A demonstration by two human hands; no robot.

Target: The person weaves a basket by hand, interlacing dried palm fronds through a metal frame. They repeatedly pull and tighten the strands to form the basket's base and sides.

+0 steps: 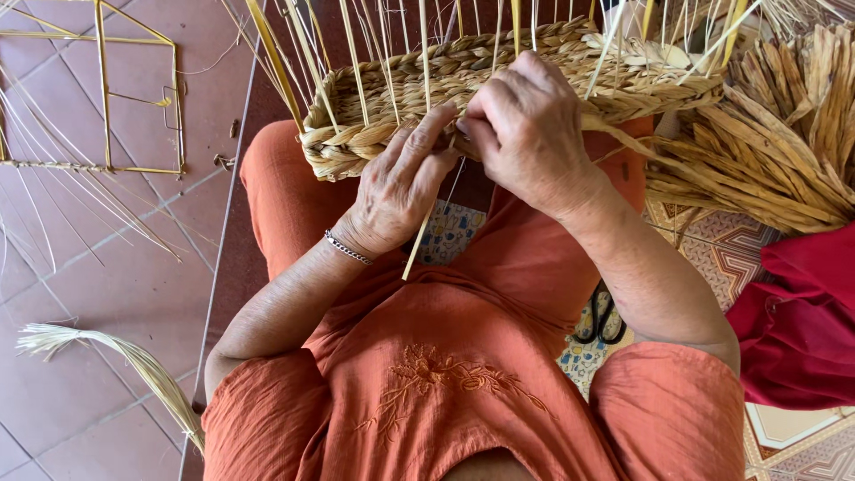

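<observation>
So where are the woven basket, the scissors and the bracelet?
woven basket (356,142), head view, braided near rim.
scissors (601,322), head view, black handle loops.
bracelet (347,248), head view, chain on left wrist.

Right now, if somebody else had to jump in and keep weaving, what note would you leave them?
Left hand: fingers pinch the near rim of the half-woven tan straw basket, which rests on the lap.
Right hand: grip closed on the same rim, working a braided strand.
Done: a low braided wall runs round the basket.
Left: thin upright yellow stakes stand bare above the wall.
Nearby: a bundle of dried flat straw to the right, black-handled scissors by the right thigh, a thin yellow stick frame on the tiled floor to the left.
</observation>
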